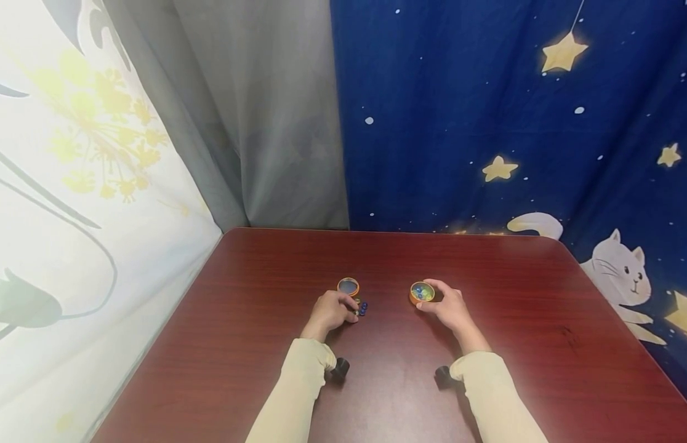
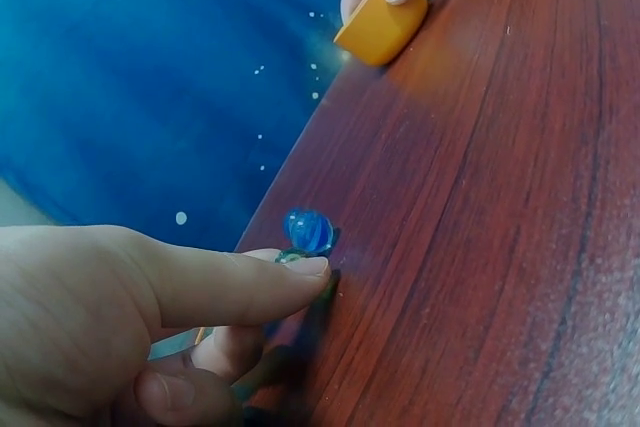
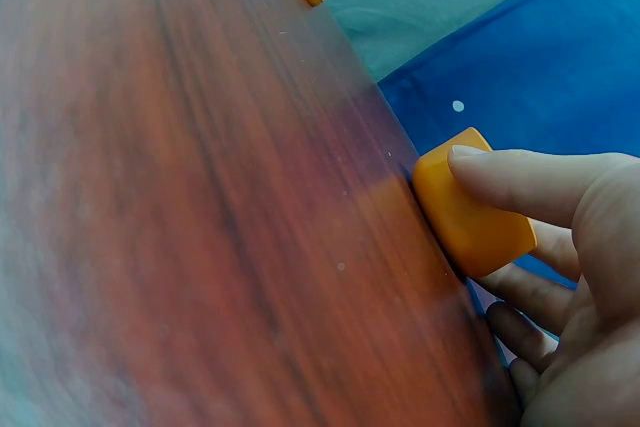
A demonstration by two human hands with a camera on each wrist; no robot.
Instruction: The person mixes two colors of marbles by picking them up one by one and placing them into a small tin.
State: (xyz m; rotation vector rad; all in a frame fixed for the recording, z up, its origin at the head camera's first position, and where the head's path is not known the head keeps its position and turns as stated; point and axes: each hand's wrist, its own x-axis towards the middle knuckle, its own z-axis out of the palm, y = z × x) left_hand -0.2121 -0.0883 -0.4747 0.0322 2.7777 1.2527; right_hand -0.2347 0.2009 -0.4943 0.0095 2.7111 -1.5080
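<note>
Orange cup (image 3: pixel 468 215) of marbles (image 1: pixel 420 295) in curled right fingers (image 3: pixel 528 297), marble (image 2: pixel 291 258) between pinched left fingers (image 2: pixel 235 289).

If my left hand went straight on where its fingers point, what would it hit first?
Most likely the nearer blue glass marble, just ahead of the left hand; the gap is hard to judge, and they may already touch.

Right hand (image 1: pixel 450 306) gripped the orange cup (image 3: pixel 465 217) from its right, thumb on near side, fingers far side. Left hand (image 1: pixel 330 312) sat left of it, thumb and finger in a pinch.
</note>
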